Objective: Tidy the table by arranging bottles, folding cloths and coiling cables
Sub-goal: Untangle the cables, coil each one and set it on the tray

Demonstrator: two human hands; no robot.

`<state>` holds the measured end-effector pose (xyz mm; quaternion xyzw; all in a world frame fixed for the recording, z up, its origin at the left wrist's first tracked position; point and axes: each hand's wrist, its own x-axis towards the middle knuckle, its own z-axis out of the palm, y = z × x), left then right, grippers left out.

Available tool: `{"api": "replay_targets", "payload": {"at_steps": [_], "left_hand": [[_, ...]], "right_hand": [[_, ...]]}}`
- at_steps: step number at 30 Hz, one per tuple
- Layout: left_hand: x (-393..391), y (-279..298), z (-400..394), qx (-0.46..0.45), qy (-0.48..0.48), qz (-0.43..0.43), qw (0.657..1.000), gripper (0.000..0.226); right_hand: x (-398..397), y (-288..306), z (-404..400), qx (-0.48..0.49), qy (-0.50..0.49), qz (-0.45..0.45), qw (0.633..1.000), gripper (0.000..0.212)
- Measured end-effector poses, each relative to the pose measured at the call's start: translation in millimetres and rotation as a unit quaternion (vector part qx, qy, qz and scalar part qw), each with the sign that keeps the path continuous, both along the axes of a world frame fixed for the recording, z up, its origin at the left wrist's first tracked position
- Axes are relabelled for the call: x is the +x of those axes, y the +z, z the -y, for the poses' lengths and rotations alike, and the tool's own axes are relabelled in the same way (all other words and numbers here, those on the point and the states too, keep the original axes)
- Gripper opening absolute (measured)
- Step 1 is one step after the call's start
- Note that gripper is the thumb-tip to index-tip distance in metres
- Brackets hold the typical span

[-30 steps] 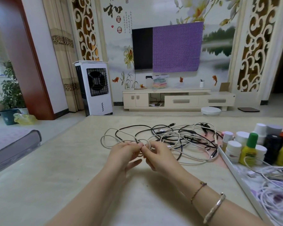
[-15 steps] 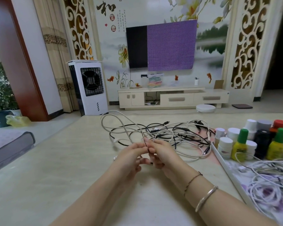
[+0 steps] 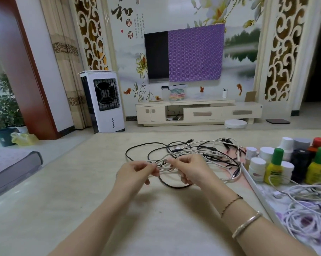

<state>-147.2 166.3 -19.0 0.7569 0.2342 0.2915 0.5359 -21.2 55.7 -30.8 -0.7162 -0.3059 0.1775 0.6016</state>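
Two hands over a pale surface (image 3: 67, 209), both busy with one white cable (image 3: 165, 164). Left hand (image 3: 135, 172) just left of the tangle, fingers (image 3: 152, 168) curled and pinching the white cable. Right hand (image 3: 192, 169) close beside it, fingers (image 3: 176, 160) also bent round the same cable, a short stretch strung between the two pinches. Behind and around the hands, a loose heap of black and white cables (image 3: 202, 154) spread on the surface, one black loop (image 3: 174, 185) curving beneath the right hand. Further right, a white tray (image 3: 255, 189) touching the edge of the heap. Inside the tray, a cluster of bottles (image 3: 285, 159) standing upright at the far end: white-capped jars, two yellow ones with green caps, a dark one, a red-capped one. Nearer in the tray, more white cables (image 3: 304, 209) in loose coils.
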Motion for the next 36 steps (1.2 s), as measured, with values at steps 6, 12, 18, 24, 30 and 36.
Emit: {"api": "replay_targets", "payload": {"at_steps": [6, 12, 18, 24, 30, 36], "left_hand": [[9.6, -2.3, -32.3, -0.136, 0.118, 0.034, 0.983, 0.024], [8.8, 3.3, -16.8, 0.089, 0.094, -0.030, 0.991, 0.027], [12.5, -2.3, -13.5, 0.256, 0.197, -0.069, 0.944, 0.016], [13.0, 6.8, -36.0, 0.063, 0.246, -0.106, 0.961, 0.025], [16.6, -2.2, -22.5, 0.248, 0.198, -0.197, 0.927, 0.020], [9.8, 11.8, -8.5, 0.304, 0.015, -0.009, 0.953, 0.034]], "right_hand": [[-3.1, 4.3, 4.5, -0.001, -0.001, 0.081, 0.997, 0.031], [-3.1, 1.7, 6.6, -0.041, -0.004, 0.245, 0.969, 0.029], [-8.1, 1.3, 3.3, -0.004, 0.000, 0.283, 0.959, 0.022], [-6.9, -0.2, 4.5, 0.005, 0.026, 0.258, 0.966, 0.022], [-7.6, -1.4, -1.4, 0.078, -0.014, 0.136, 0.988, 0.021], [-9.6, 10.0, 3.2, 0.136, 0.024, 0.045, 0.989, 0.021]]}}
